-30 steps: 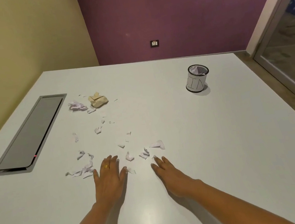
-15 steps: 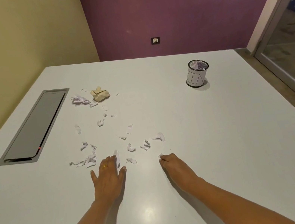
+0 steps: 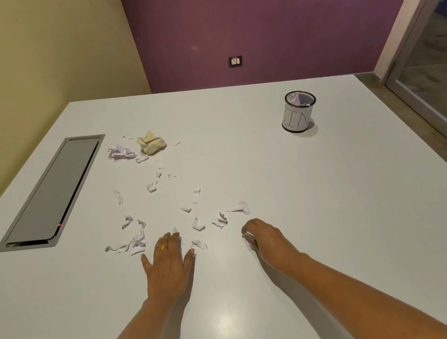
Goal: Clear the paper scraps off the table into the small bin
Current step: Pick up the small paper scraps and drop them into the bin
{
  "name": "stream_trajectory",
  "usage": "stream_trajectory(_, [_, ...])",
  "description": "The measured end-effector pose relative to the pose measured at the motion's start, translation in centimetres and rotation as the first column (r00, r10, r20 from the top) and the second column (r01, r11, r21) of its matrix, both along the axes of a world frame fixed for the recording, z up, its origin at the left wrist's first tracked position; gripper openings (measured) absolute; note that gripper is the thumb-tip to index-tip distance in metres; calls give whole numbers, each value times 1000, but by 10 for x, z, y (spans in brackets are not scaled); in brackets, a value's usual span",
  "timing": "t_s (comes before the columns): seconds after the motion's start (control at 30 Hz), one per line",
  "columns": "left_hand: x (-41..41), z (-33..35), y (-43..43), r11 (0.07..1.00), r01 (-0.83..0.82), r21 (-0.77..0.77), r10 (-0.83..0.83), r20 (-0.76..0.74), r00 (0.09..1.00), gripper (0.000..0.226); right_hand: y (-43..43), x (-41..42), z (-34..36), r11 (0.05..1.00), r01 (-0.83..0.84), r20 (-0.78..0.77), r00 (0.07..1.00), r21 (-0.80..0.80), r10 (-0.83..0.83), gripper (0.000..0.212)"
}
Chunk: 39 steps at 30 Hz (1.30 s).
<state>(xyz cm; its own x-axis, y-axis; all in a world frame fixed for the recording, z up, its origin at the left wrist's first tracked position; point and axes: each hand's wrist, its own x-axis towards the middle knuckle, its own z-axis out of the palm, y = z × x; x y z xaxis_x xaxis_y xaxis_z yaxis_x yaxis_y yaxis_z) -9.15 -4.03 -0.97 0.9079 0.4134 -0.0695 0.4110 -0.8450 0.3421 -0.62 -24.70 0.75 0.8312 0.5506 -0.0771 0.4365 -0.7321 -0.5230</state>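
My right hand has just curled around a paper scrap while my left hand lies flat, so clearing begins.

White scraps, white table — tan wad, purple wall

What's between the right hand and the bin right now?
Head view: only bare white table between the right hand, fingers curled on a scrap, and the small bin. Nearest loose scrap lies left of that line.
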Motion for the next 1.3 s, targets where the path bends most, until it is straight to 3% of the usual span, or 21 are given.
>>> stream_trajectory(0.07, [1, -1, -1, 1000, -2, 5, 2, -5, 1000, 51, 2, 6, 5, 997, -73, 34, 997, -37, 74, 23])
stream_trajectory(0.2, [4, -1, -2, 1000, 3, -3, -3, -12, 1000, 50, 6, 13, 13, 974, -155, -56, 988, -167, 147, 20])
stream_trajectory(0.53, [29, 6, -3, 1000, 18, 8, -18, -1, 1000, 51, 10, 30, 14, 982, -115, -237, 968, -148, 78, 28])
stream_trajectory(0.7, [59, 14, -5, 998, 67, -5, -67, -17, 998, 52, 14, 43, 13, 984, -131, -252, 963, -118, 97, 31])
stream_trajectory(0.87, [88, 15, -6, 990, 139, 20, -137, -65, 988, 51, 12, 73, 11, 995, -55, -257, 966, -88, 31, 20])
stream_trajectory(1.07, [133, 10, -12, 978, 210, 3, -209, -64, 976, 47, 9, 138, 32, 995, 85, -154, 984, -47, -91, 25])
stream_trajectory(1.3, [180, -1, -25, 948, 314, -41, -316, -32, 948, 45, -16, 238, 68, 922, 342, -68, 940, 182, -335, 24])
